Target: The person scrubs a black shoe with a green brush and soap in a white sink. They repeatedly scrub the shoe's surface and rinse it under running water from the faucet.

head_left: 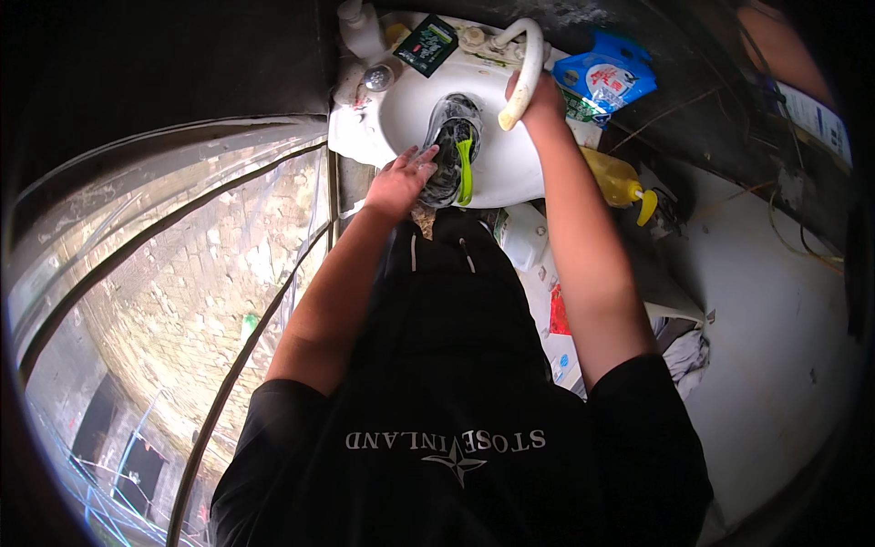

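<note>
A dark shoe (444, 146) streaked with white suds lies lengthwise in a white washbasin (512, 169), its near end at the front rim. A bright green brush (465, 173) rests on the shoe's right side. My left hand (398, 185) is at the shoe's left edge, its fingers stretched out and apart, touching it. My right hand (544, 98) is at the back right of the basin, beside and partly behind a curved white spout (526, 84). That hand's fingers are mostly hidden, so any grip there does not show.
Behind the basin stand a white pump bottle (362, 32), a dark green packet (427, 46) and a blue bag (606, 75). A yellow spray bottle (612, 178) lies right of my right forearm. Clear sheeting with dark bars (246, 351) borders the left side.
</note>
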A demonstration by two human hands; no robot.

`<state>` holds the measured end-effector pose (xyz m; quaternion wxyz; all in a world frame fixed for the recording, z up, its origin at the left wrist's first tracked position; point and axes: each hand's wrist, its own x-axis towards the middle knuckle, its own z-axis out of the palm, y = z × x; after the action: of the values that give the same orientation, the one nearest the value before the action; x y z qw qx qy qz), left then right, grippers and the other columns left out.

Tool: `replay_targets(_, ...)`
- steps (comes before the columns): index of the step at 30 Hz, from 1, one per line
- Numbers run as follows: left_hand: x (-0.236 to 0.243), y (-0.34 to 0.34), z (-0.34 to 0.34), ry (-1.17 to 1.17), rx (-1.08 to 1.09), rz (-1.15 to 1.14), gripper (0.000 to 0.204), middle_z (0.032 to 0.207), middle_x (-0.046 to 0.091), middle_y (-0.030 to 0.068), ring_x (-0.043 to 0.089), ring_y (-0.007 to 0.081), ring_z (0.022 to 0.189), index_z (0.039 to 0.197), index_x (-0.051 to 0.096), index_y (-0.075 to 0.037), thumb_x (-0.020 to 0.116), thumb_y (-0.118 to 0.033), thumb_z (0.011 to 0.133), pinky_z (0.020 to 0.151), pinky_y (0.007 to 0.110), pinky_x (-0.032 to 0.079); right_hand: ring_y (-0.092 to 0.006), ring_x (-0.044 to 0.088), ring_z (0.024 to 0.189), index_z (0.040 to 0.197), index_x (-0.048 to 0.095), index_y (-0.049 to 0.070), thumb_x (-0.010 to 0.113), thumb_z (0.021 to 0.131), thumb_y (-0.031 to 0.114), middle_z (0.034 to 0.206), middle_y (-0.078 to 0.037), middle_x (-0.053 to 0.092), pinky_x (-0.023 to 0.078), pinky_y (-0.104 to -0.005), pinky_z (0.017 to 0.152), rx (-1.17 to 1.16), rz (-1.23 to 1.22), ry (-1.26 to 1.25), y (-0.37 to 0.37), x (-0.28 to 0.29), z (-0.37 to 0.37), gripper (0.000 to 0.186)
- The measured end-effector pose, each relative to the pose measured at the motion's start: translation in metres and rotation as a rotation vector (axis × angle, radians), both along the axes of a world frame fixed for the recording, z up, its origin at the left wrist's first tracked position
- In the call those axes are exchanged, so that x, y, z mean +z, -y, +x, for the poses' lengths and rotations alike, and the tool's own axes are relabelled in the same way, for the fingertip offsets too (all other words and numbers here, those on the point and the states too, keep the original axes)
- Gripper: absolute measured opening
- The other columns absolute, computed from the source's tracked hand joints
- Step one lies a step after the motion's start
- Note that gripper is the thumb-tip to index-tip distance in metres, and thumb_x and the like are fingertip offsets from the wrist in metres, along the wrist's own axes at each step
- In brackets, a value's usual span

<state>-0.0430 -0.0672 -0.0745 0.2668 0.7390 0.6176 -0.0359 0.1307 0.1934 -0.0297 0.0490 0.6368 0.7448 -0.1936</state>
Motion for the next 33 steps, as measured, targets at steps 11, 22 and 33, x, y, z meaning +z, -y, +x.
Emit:
replay_targets(11, 0.009, 0.028, 0.010, -0.056, 0.260, -0.026, 0.051, 0.171, 0.011, 0.0167, 0.026, 0.0407, 0.153, 0.151, 0.047, -0.014, 0.046, -0.013, 0.100, 0.119, 0.050, 0.036, -0.0373, 0.070, 0.111, 0.132, 0.053, -0.014, 0.058, 0.095, 0.014, 0.118, -0.028, 0.070, 0.057, -0.0454, 0.094, 0.436, 0.261, 0.344, -0.058, -0.050, -0.026, 0.047)
replay_targets(22, 0.031, 0.020, 0.019, -0.020, 0.244, 0.046, 0.058, 0.167, 0.024, 0.0175, 0.027, 0.0431, 0.151, 0.151, 0.046, -0.012, 0.052, -0.012, 0.093, 0.121, 0.048, 0.033, -0.0369, 0.068, 0.106, 0.132, 0.054, -0.006, 0.049, 0.099, 0.017, 0.120, -0.023, 0.066, 0.055, -0.0493, 0.087, 0.591, 0.346, 0.617, -0.076, -0.096, -0.011, 0.040)
replay_targets(33, 0.050, -0.007, 0.029, -0.044, 0.174, 0.109, 0.054, 0.166, 0.025, 0.0198, 0.025, 0.0431, 0.153, 0.152, 0.045, -0.017, 0.049, -0.016, 0.098, 0.122, 0.049, 0.030, -0.0318, 0.073, 0.090, 0.132, 0.056, 0.004, 0.051, 0.097, 0.015, 0.102, -0.019, 0.072, 0.061, -0.0419, 0.077, 0.317, 0.538, 0.281, -0.099, -0.168, 0.010, 0.036)
